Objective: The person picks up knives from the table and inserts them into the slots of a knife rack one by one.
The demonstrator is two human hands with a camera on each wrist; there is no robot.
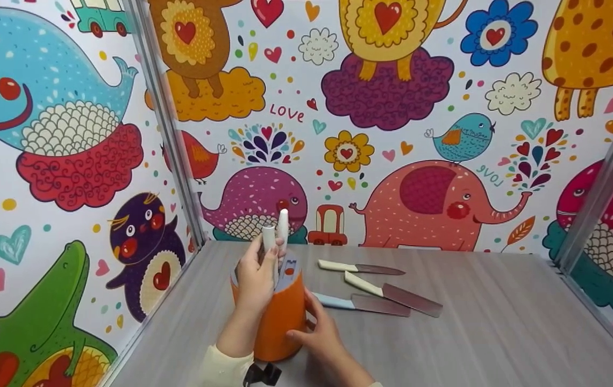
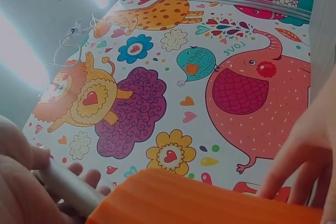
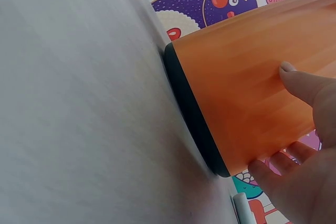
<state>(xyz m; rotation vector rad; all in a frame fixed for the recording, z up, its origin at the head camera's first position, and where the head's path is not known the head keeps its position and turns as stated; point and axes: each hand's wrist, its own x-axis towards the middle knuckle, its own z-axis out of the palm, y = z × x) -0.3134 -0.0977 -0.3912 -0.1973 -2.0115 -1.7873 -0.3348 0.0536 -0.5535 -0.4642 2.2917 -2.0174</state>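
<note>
An orange knife block (image 1: 279,328) with a grey slotted top (image 1: 289,266) stands on the table. My left hand (image 1: 255,277) grips the white handle of a knife (image 1: 268,236) upright over the slots; fingers and block hide its blade. Beside that handle rises a second white handle (image 1: 284,223). In the left wrist view the gripped handle (image 2: 71,184) slants down behind the block's orange rim. My right hand (image 1: 322,333) holds the block's right side. The right wrist view shows its thumb (image 3: 299,80) on the orange wall and its fingertips bent against the edge near the dark base (image 3: 194,114).
Right of the block, on the grey wooden table (image 1: 473,333), lie a small cream-handled knife (image 1: 360,267), a cream-handled cleaver (image 1: 392,293) and a blue-handled broad knife (image 1: 363,303). Their blades point right. Cartoon-printed panels (image 1: 296,113) with metal corner posts (image 1: 169,123) enclose the table.
</note>
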